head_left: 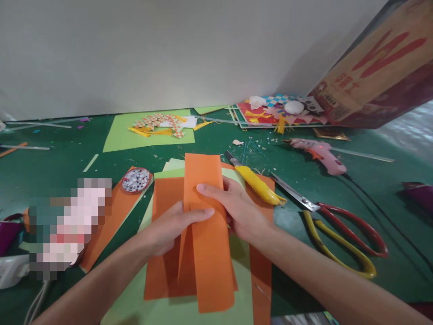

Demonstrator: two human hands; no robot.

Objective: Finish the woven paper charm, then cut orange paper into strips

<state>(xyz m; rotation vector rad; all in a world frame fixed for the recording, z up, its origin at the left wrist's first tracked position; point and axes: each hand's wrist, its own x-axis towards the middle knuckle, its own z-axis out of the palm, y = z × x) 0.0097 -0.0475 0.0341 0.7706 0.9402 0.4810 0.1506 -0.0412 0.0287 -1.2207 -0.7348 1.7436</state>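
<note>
Between my two hands is a folded strip of orange paper (211,257), tilted up over the table. My left hand (171,225) grips its left edge, thumb lying flat across the front and fingers hidden behind. From the right, my right hand (241,207) pinches the strip a little higher, its thumb on the face too. Beneath the strip lie an orange sheet (162,275) and light green sheets (128,302). A yellow utility knife (257,183) rests beside my right hand, on the edge of the papers.
Scissors with red and yellow handles (314,207) and a pink glue gun (320,153) with a cord lie right. At left are a round case of googly eyes (136,180) and an orange paper piece (104,225). Checkered paper crafts (162,124) and a paper bag (379,67) stand behind.
</note>
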